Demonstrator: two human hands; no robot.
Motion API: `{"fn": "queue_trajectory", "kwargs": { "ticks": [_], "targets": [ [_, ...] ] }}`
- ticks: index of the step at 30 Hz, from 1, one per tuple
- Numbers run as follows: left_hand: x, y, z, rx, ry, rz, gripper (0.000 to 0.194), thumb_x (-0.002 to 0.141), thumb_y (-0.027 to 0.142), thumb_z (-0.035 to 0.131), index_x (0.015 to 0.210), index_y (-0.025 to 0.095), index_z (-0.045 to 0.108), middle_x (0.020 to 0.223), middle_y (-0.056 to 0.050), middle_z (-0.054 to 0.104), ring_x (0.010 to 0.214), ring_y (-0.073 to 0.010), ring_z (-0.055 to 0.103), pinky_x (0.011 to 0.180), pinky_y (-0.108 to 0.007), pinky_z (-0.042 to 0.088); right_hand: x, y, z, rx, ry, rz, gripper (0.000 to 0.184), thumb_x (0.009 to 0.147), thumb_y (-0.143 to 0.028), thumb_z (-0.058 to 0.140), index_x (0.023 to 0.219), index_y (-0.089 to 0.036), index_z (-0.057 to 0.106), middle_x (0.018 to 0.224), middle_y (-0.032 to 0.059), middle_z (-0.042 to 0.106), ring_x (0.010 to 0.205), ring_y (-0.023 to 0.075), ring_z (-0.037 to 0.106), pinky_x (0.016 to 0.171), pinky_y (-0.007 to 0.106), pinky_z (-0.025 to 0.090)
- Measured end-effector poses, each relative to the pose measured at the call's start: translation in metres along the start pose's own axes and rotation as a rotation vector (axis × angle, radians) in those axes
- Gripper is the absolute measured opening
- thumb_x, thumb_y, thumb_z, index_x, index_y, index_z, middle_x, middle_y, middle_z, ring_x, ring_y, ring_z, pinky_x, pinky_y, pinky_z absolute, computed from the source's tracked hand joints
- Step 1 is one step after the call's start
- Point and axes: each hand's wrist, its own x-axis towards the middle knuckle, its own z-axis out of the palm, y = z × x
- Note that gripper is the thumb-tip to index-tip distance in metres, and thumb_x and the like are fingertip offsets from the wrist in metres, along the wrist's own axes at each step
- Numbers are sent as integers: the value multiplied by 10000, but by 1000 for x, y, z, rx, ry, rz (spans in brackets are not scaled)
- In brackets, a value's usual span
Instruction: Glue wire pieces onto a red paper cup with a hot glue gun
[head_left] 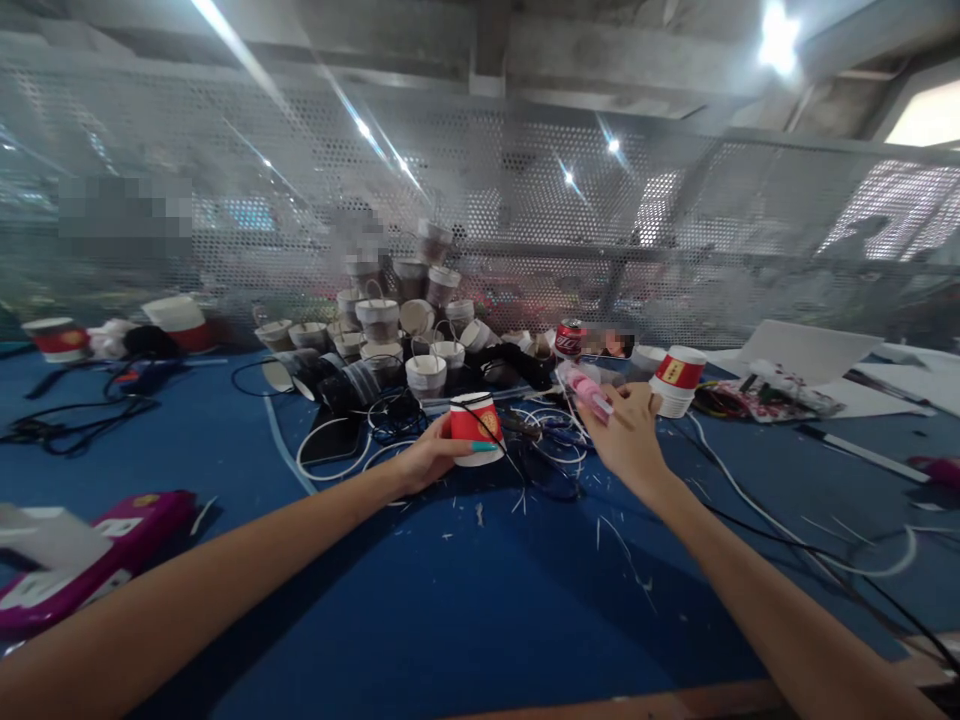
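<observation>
Bare forearms point(247, 560) cross the blue table point(420, 620). The left hand point(429, 458) curls its fingers round a cup point(466, 425), red with a gold emblem; right of the cup, the right hand point(630, 435) pinches a pink tool point(589, 390). Across the cup's front runs a black cord. Right of it lie tangled cables point(555, 440) and a cup stack point(679, 380); beyond it, heaped tubs point(377, 320), a red can point(569, 338), its white lettering blurred, and a perforated screen point(525, 190).

From here I count one red cup point(466, 418) in the left hand point(426, 457), one pink tool point(588, 391) in the right hand point(631, 432), one paper-cup stack point(679, 383) beside it, one red can point(568, 338) beyond; past the left, over a dozen greyish cups point(377, 318), jumbled.
</observation>
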Motion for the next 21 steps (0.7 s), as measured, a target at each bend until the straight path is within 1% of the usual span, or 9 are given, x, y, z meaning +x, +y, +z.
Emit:
{"fn": "queue_trajectory", "kwargs": {
  "ticks": [2,3,5,7,10,14,16,18,21],
  "targets": [
    [0,0,0,-12,-14,4,474,528,123,724,982,132,586,936,-82,694,871,-219,641,858,-347,432,-4,-7,6,91,132,-38,167,730,-357,591,803,-207,592,954,108,467,1038,314,397,928,552,263],
    [0,0,1,-19,-18,6,466,531,129,721,979,129,591,927,-81,696,859,-216,643,849,-341,436,-6,-11,9,147,150,-33,164,718,-361,610,797,-218,594,964,99,476,1010,293,422,925,520,296],
    [0,0,1,-33,-14,12,467,526,135,719,977,125,599,921,-76,699,841,-203,645,828,-318,445,-10,-20,11,317,56,-27,149,727,-355,614,813,-235,597,949,75,523,942,250,483,897,459,360],
    [1,-1,2,-33,-3,17,468,524,141,721,977,124,602,911,-69,701,820,-188,645,798,-293,451,-14,-25,12,472,-109,-19,132,753,-356,591,826,-247,604,877,44,587,861,216,540,841,406,418],
    [1,-1,3,-13,1,16,450,544,146,718,977,128,595,879,-54,700,780,-171,640,759,-276,454,-19,-29,11,537,-263,-38,169,769,-372,565,828,-231,638,815,28,649,796,199,590,772,360,464],
    [0,0,5,-17,-14,25,443,572,141,705,997,132,583,890,-48,693,790,-167,632,766,-277,446,-24,-29,12,478,-361,-75,254,775,-397,542,836,-186,670,701,32,663,685,187,612,668,317,497],
    [-1,1,6,-27,-22,29,442,569,133,707,994,137,585,882,-43,691,784,-165,629,757,-271,444,-26,-30,13,477,-383,-79,279,780,-396,536,883,-178,676,711,33,674,659,180,615,645,305,504],
    [-1,0,6,-31,-28,31,440,562,121,710,984,142,589,866,-37,690,765,-158,627,744,-264,441,-27,-31,13,473,-391,-101,284,782,-377,540,932,-180,679,772,36,690,695,186,627,676,309,509],
    [0,-1,5,-21,-40,28,443,566,116,708,991,143,586,868,-38,687,762,-158,625,750,-272,436,-27,-33,14,470,-387,-152,268,785,-343,546,962,-197,684,867,41,701,816,209,637,776,332,499]
  ]
}}
